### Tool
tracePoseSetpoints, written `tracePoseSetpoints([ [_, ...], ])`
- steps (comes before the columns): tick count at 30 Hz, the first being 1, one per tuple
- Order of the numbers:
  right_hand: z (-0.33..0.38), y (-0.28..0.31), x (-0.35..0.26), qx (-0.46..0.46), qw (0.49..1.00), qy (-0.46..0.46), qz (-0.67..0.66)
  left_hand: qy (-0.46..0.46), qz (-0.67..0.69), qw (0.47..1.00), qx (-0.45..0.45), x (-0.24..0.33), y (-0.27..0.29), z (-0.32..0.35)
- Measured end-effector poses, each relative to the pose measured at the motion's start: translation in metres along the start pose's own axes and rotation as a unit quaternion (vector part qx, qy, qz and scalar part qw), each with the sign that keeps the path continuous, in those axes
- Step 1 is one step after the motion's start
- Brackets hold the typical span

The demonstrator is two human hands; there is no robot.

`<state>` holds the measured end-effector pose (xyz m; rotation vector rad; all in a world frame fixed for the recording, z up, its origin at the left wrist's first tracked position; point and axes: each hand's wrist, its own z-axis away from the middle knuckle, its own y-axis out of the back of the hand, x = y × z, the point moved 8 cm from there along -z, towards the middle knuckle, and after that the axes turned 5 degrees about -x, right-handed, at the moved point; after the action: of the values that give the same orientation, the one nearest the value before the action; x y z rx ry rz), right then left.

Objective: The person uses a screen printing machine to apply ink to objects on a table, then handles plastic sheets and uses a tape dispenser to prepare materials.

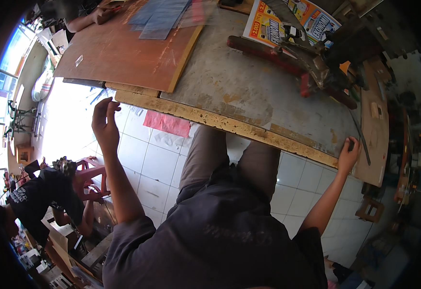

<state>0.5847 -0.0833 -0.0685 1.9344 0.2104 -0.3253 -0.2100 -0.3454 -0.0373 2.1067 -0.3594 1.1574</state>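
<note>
Well, the left hand (105,126) hovers, the right hand (349,156) touches the worktable (249,84), fingers apart on both

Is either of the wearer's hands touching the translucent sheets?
No, the translucent sheets lie on the brown board, well beyond the left hand and right hand.

One grey-topped table (205,82), one reddish-brown board (119,53), two grey-brown trouser legs (204,151), one red stool (94,170)

From here I see a matt, stained desk (249,82) with a rough, pitted wood edge (229,125); smooth plastic sheets (160,21) at eleven o'clock, glossy floor tiles (293,181) at four.
</note>
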Motion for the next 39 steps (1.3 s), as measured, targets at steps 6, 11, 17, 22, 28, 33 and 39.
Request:
tracePoseSetpoints([
  [6, 0.002, 0.004, 0.004, 0.002, 1.000, -0.022, -0.010, -0.037, -0.016, 0.998, -0.046, 0.034, -0.036, -0.018],
  [11, 0.005, 0.001, 0.004, 0.006, 1.000, -0.004, -0.006, -0.068, -0.011, 0.993, -0.091, 0.064, -0.069, -0.037],
  [17, 0.003, 0.005, -0.001, 0.004, 1.000, -0.007, -0.019, -0.090, 0.019, 0.986, -0.141, 0.090, -0.109, -0.067],
  [22, 0.003, 0.006, -0.010, 0.008, 0.999, -0.025, -0.033, -0.150, 0.004, 0.964, -0.219, 0.115, -0.150, -0.089],
  [28, 0.005, 0.006, -0.003, 0.017, 0.999, -0.022, -0.030, -0.263, -0.043, 0.916, -0.299, 0.191, -0.201, -0.136],
  [33, 0.006, 0.007, -0.006, 0.014, 0.999, -0.030, -0.027, -0.397, -0.019, 0.876, -0.275, 0.258, -0.284, -0.205],
  [39, 0.003, 0.005, -0.012, 0.007, 0.996, -0.052, -0.066, -0.433, -0.174, 0.841, -0.272, 0.293, -0.439, -0.286],
])
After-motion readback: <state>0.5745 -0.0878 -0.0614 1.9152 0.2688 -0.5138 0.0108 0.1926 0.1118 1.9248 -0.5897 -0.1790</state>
